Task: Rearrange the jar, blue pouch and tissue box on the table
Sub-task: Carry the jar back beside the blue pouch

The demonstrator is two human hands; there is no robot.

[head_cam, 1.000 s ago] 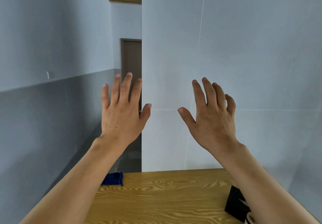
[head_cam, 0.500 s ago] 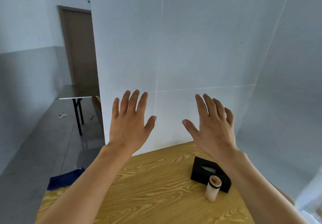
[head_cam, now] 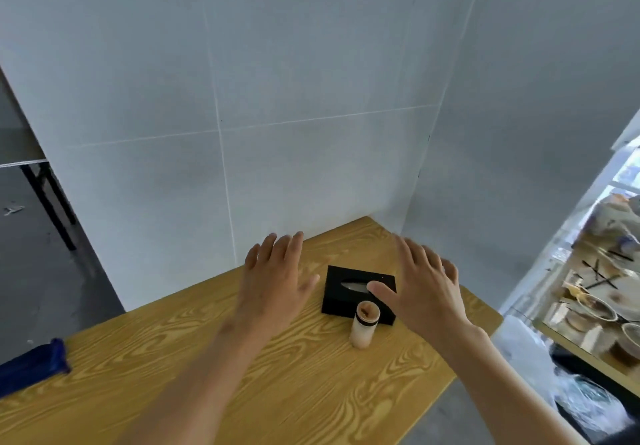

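A black tissue box (head_cam: pixel 341 294) lies near the far right corner of the wooden table (head_cam: pixel 214 368). A small pale jar (head_cam: pixel 363 327) with a dark band and brown lid stands upright just in front of it. A blue pouch (head_cam: pixel 33 366) lies at the table's left edge, partly cut off. My left hand (head_cam: pixel 273 285) hovers open, fingers spread, left of the box. My right hand (head_cam: pixel 420 288) is open above the box's right end, its thumb over the box top. Neither hand holds anything.
White panel walls (head_cam: pixel 311 98) close the table's far side and right side. A dark table (head_cam: pixel 24 164) stands beyond the left wall edge. At the right, a lower surface holds bowls and utensils (head_cam: pixel 595 306); plastic wrap (head_cam: pixel 595 406) lies below it.
The view has swung down and right, bringing the jar, box and whole tabletop into sight. Both open hands have dropped from in front of the wall to just above the table near the box.
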